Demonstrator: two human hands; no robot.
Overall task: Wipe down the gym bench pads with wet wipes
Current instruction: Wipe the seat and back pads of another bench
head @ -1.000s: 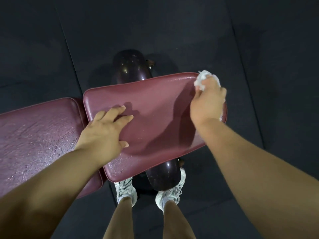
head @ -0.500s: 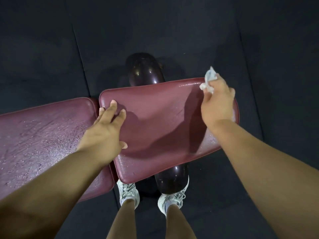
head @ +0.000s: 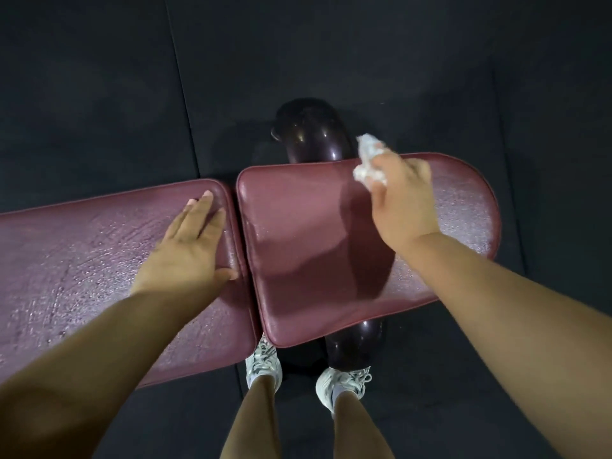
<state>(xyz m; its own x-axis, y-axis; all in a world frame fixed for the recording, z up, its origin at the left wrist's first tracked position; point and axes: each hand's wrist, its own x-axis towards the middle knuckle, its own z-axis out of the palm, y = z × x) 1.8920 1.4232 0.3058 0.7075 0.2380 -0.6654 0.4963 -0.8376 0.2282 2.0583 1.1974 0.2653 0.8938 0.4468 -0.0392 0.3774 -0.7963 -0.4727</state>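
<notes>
Two maroon bench pads lie side by side: a short seat pad (head: 298, 253) in the middle and a long back pad (head: 82, 266) to its left, both glistening with wet streaks. My right hand (head: 404, 203) is closed on a crumpled white wet wipe (head: 367, 160) above the seat pad's far edge. My left hand (head: 188, 246) rests flat, fingers spread, on the right end of the long pad, beside the gap between the pads.
A dark glossy cylindrical bench support (head: 309, 130) runs under the seat pad and shows again near my feet (head: 354, 342). My white sneakers (head: 263, 362) stand at the pad's near edge. Dark rubber floor mats (head: 99, 94) surround the bench.
My left hand has slid left from the seat pad onto the end of the long pad. My right hand with the wipe has moved left along the seat pad's far edge.
</notes>
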